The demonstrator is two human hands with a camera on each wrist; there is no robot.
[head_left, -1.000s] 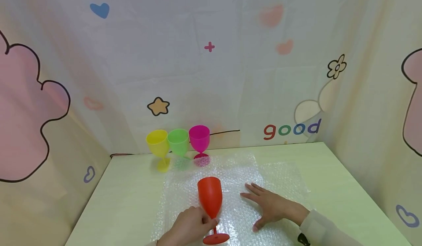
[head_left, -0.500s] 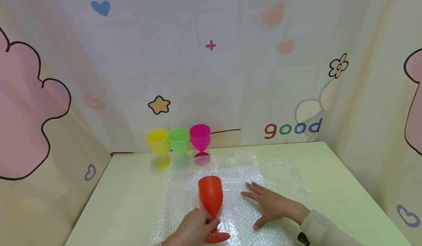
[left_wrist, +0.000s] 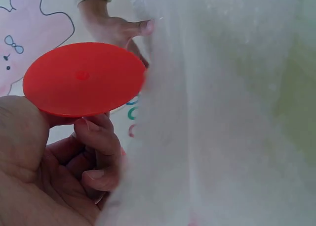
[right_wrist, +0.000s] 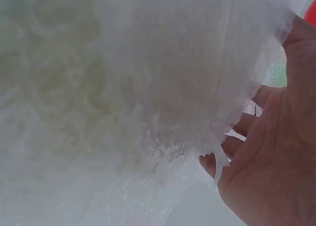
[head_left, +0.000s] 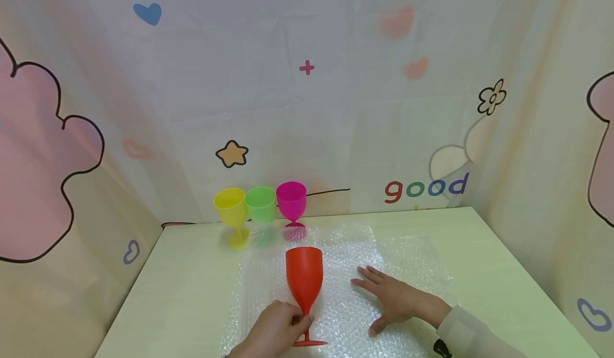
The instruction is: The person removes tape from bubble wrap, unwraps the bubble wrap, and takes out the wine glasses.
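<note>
My left hand (head_left: 275,326) pinches the stem of a red plastic goblet (head_left: 304,273), held nearly upright over a sheet of bubble wrap (head_left: 345,310). In the left wrist view the round underside of the goblet's base (left_wrist: 84,80) faces the camera, with the fingers (left_wrist: 101,137) curled round the stem behind it. My right hand (head_left: 395,297) rests on the bubble wrap to the right, fingers spread. The right wrist view shows the same right hand (right_wrist: 274,157) with its fingertips against the cloudy wrap (right_wrist: 163,87).
At the back left stand a yellow goblet (head_left: 231,209), a green goblet (head_left: 260,206) and a magenta goblet (head_left: 291,201). The wrap's far edge overlaps the bases of the green and magenta ones. A printed cloth backdrop (head_left: 316,107) rises behind the pale table (head_left: 168,294).
The red goblet has tipped more upright and shifted slightly left in my left hand, so its base now shows edge-on. My right hand keeps its place on the wrap.
</note>
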